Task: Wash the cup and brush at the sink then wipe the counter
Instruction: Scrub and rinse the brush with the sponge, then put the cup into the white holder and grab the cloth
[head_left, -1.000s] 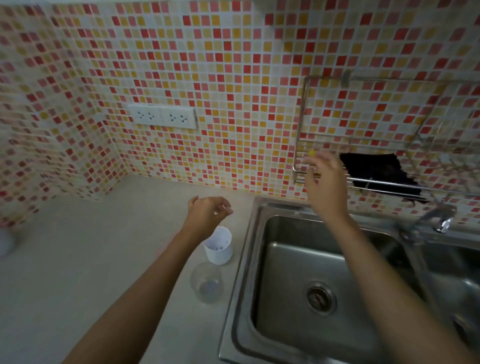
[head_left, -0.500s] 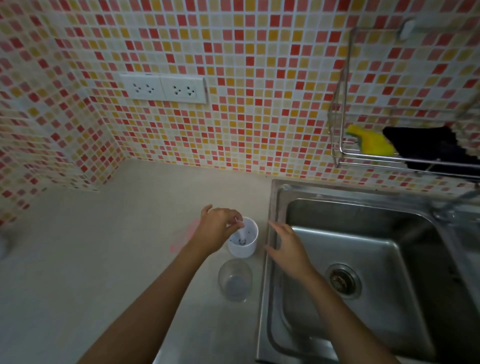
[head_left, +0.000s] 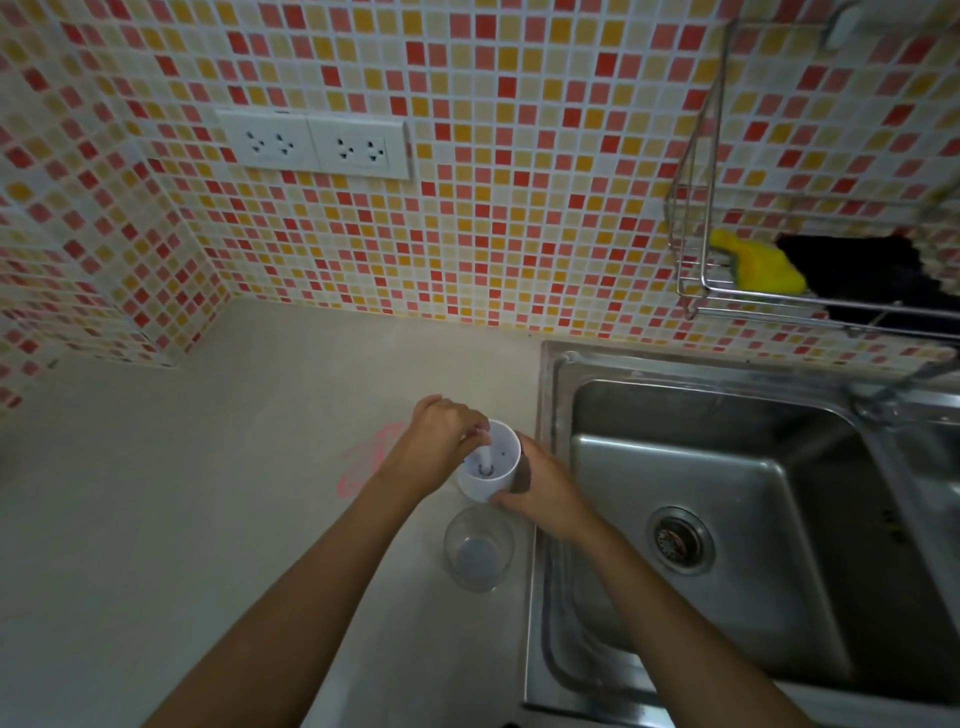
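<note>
Near the centre of the frame, the white cup (head_left: 488, 462) is standing on the desk (head_left: 156, 519) just left of the sink (head_left: 727, 519) rim. The left hand (head_left: 441, 447) is pinching the top of the brush (head_left: 484, 460) that is poking into the cup; the right hand (head_left: 540, 488) is curling around the cup's right wall. Both hands are clamping on, almost touching each other. Judging by this, they should be lifting cup and brush together, level, and carrying them rightward over the basin. Both forearms are reaching up from the lower edge, wrists bending slightly inward. A clear glass (head_left: 478, 551) is sitting just below the cup, so the lift should be going straight up.
</note>
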